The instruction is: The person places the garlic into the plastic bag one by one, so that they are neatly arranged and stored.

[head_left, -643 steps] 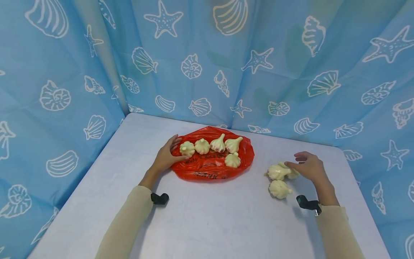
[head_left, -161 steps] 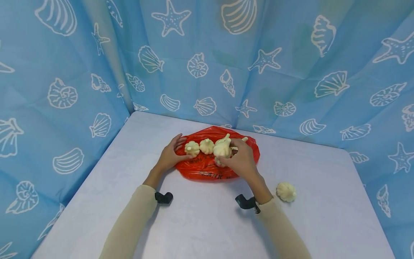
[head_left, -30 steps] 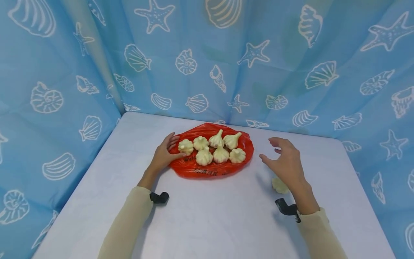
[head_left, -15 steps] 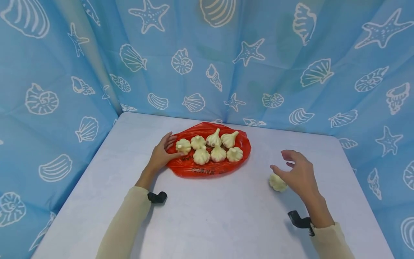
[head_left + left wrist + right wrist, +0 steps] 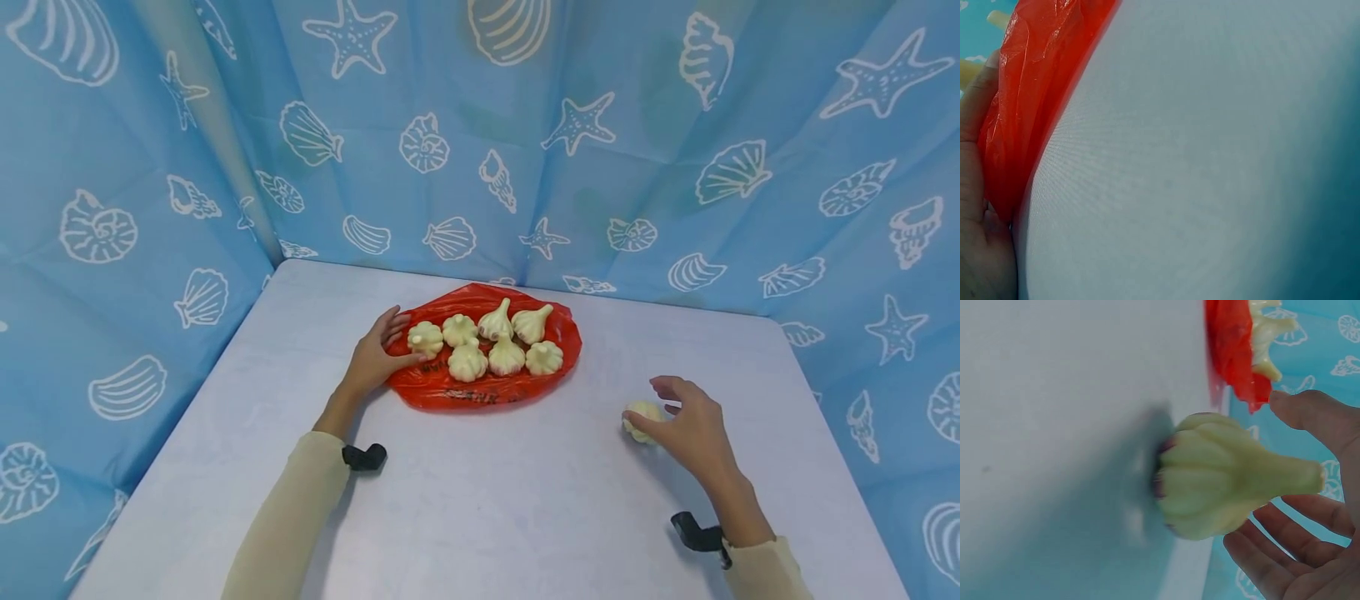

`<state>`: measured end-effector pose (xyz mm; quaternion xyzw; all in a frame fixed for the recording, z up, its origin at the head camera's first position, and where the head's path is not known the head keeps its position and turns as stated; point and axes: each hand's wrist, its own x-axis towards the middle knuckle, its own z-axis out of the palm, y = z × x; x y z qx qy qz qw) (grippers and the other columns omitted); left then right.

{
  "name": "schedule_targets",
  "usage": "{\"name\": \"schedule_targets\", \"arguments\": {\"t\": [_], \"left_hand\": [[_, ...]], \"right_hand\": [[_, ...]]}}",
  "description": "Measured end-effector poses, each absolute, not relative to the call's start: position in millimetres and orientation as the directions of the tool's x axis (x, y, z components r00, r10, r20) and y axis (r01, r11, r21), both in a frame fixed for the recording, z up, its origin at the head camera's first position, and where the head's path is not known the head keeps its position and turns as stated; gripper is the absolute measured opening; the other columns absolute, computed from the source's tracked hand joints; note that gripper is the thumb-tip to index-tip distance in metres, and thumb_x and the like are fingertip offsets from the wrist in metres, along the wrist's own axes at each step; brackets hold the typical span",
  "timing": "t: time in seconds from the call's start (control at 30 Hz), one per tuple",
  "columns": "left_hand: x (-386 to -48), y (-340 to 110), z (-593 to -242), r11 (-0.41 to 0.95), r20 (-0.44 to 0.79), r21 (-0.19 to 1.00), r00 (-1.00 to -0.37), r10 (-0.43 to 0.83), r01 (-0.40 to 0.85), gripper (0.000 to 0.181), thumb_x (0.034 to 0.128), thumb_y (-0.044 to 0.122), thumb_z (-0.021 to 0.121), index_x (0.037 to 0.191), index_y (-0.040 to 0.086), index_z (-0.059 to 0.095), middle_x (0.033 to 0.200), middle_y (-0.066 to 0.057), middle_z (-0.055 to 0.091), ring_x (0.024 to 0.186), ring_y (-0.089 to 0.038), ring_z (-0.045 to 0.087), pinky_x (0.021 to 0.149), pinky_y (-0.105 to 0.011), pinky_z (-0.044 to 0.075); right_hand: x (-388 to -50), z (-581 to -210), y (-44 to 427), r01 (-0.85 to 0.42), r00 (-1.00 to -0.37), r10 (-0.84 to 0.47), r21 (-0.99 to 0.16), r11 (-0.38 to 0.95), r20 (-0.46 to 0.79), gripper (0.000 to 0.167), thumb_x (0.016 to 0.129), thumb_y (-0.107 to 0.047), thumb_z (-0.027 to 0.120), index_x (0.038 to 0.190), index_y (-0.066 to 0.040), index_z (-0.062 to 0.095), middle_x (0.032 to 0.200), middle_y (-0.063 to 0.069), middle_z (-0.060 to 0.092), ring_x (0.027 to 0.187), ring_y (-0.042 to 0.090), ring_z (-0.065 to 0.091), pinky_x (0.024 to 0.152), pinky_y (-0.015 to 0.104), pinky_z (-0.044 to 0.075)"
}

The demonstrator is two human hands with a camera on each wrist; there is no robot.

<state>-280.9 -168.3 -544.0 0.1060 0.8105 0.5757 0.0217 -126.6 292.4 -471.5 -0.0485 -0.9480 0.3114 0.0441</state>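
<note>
Several pale garlic bulbs lie in two rows on a flattened red plastic bag with dark lettering. At the bag's left end my left hand rests with fingers spread along the edge. Its thumb lies over the bag beside the leftmost bulb; the left wrist view shows the thumb along the red plastic. A lone garlic bulb stands on the table at right, stem up in the right wrist view. My right hand hovers around it, thumb and fingers apart, not visibly gripping it.
A white-covered table carries everything. Blue curtains with white shell and starfish prints enclose its back and sides. Each wrist wears a small black camera, such as the left wrist camera.
More bulbs lie on the bag and fewer on the table than 21 seconds ago. Over the last second my right hand has gone from near the bag down to the lone bulb. My left hand stays put.
</note>
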Motion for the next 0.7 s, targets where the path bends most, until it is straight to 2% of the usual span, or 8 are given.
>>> {"name": "schedule_targets", "arguments": {"t": [0.4, 0.7], "left_hand": [[-280.8, -168.4, -544.3, 0.304, 0.099, 0.94, -0.975, 0.198, 0.157, 0.107, 0.0711, 0.041, 0.086, 0.154, 0.014, 0.025, 0.146, 0.0, 0.046, 0.134, -0.019, 0.044, 0.11, -0.039, 0.037], [-280.7, -169.2, -543.9, 0.301, 0.11, 0.938, -0.973, 0.204, 0.169, 0.106, 0.0724, 0.038, 0.086, 0.154, 0.012, 0.024, 0.146, -0.003, 0.045, 0.134, -0.021, 0.043, 0.11, -0.041, 0.036]], "right_hand": [[-122.5, -491.9, 297.7, 0.09, -0.991, 0.131, -0.595, 0.799, 0.027, 0.075, 0.078, -0.049, 0.079, 0.131, -0.004, 0.053, 0.128, 0.022, 0.056, 0.11, 0.04, 0.057, 0.085, 0.056, 0.053], [-120.1, -499.8, 296.7, 0.06, -0.99, 0.122, -0.589, 0.806, 0.067, 0.069, 0.077, -0.04, 0.082, 0.127, -0.001, 0.056, 0.123, 0.02, 0.059, 0.106, 0.035, 0.057, 0.085, 0.053, 0.053]]}}
